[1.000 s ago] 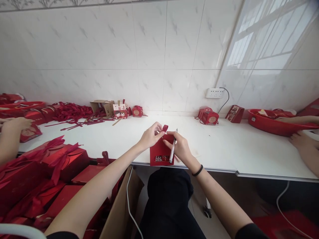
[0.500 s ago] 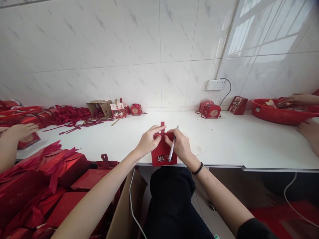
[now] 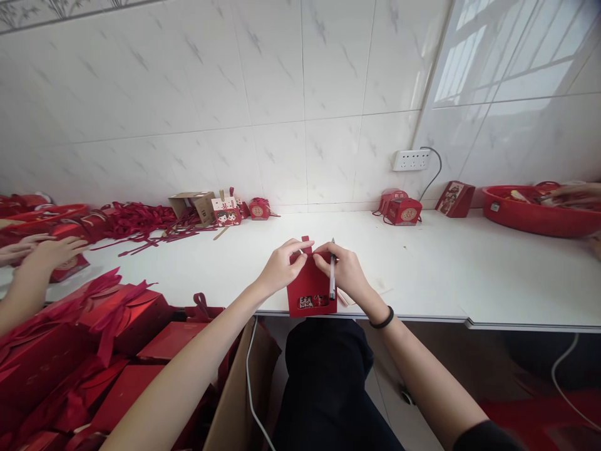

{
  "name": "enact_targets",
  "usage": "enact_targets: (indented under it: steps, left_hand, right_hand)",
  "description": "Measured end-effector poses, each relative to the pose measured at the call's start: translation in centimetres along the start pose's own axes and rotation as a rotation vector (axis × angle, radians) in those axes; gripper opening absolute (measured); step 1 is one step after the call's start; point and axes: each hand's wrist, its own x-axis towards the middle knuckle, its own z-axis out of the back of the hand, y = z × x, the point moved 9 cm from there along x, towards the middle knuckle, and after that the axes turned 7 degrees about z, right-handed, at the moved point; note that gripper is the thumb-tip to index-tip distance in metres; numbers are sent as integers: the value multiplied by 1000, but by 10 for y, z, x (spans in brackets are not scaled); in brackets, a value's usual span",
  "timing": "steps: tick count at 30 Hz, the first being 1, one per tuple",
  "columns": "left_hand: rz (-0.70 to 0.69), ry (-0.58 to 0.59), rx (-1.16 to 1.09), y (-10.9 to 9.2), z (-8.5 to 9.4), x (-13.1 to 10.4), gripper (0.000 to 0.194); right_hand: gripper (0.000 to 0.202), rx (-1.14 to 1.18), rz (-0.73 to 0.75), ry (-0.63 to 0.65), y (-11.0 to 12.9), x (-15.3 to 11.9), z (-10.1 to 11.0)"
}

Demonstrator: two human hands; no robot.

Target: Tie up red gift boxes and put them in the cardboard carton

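A red gift box [image 3: 307, 282] stands at the table's front edge, with a cut-out window of double-happiness pattern low on its face and a red strap [image 3: 307, 245] rising from its top. My left hand [image 3: 284, 266] pinches the top left of the box near the strap, index finger stretched across it. At the top right, my right hand [image 3: 345, 269] has thumb and index finger on the box's upper edge. A clear-barrelled pen [image 3: 333, 275] is tucked in that same hand, pointing down. Part of a pale paper [image 3: 346, 299] shows beneath my right hand.
Large red boxes with ribbons [image 3: 126, 313] fill the lower left, beside a cardboard carton [image 3: 244, 388]. Along the wall are a red ribbon pile [image 3: 136, 219], small red boxes [image 3: 404, 212] and a red basin [image 3: 530, 216]. Another person's hands [image 3: 47, 254] work at far left.
The pen has swung from slanting to nearly upright in my right hand. Less of the strap shows above the box. The whole view has shifted slightly.
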Motion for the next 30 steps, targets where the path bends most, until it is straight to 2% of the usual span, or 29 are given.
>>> enact_targets:
  steps: [6, 10, 14, 15, 17, 18, 20, 23, 26, 30]
  left_hand:
    - [-49, 16, 68, 4, -3, 5, 35]
    - [-69, -35, 50, 1, -4, 3, 36]
    - [-7, -25, 38, 1, 1, -5, 55]
    - [17, -2, 75, 1, 4, -8, 55]
    - [50, 63, 181, 0, 11, -17, 38]
    - [55, 97, 229, -2, 17, -24, 28]
    - [52, 145, 286, -9, 31, -41, 23]
    - [101, 112, 306, -22, 65, -70, 22]
    - [211, -21, 294, -31, 108, -103, 22]
    - [402, -242, 179, -26, 157, -152, 24]
  right_hand:
    - [17, 39, 1, 74, 2, 10, -4]
    - [19, 45, 41, 87, -1, 12, -5]
    - [24, 26, 61, 54, -1, 7, 0]
    - [25, 25, 55, 42, 0, 5, 1]
    - [27, 43, 47, 59, 7, 2, -1]
    - [27, 61, 52, 86, 13, 0, -4]
    - [29, 105, 69, 138, 30, -5, -11]
    - [34, 220, 31, 105, 53, -11, -15]
    - [39, 446, -93, 100, 65, -17, -25]
    - [43, 593, -124, 288, 86, -32, -53]
